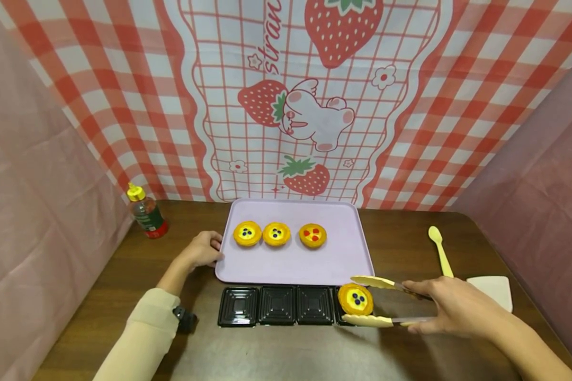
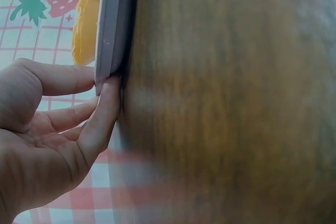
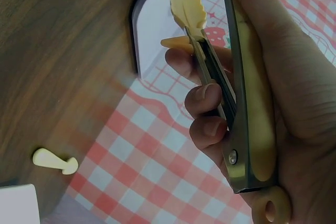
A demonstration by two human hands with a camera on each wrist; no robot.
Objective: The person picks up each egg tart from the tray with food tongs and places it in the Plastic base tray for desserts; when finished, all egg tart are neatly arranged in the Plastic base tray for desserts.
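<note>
My left hand [image 1: 204, 248] pinches the left edge of a lilac tray [image 1: 291, 267]; in the left wrist view the thumb is on its rim and fingers reach its underside. Two blueberry-topped tarts [image 1: 247, 233] and a red-topped tart [image 1: 312, 235] sit on the tray. My right hand [image 1: 457, 307] grips tongs [image 3: 254, 93] with cream tips. Between the tips is another blueberry-topped tart [image 1: 355, 300], over the rightmost compartment of a black plastic container [image 1: 277, 305]. Whether that tart touches the container's bottom, I cannot tell. The other compartments hold nothing.
A squeeze bottle [image 1: 148, 214] with a yellow cap stands at the far left. On the right lie a pale yellow spoon [image 1: 439, 248] and a white flat object [image 1: 493, 291], partly hidden by the right hand. A checked strawberry cloth [image 1: 171, 132] hangs behind the table.
</note>
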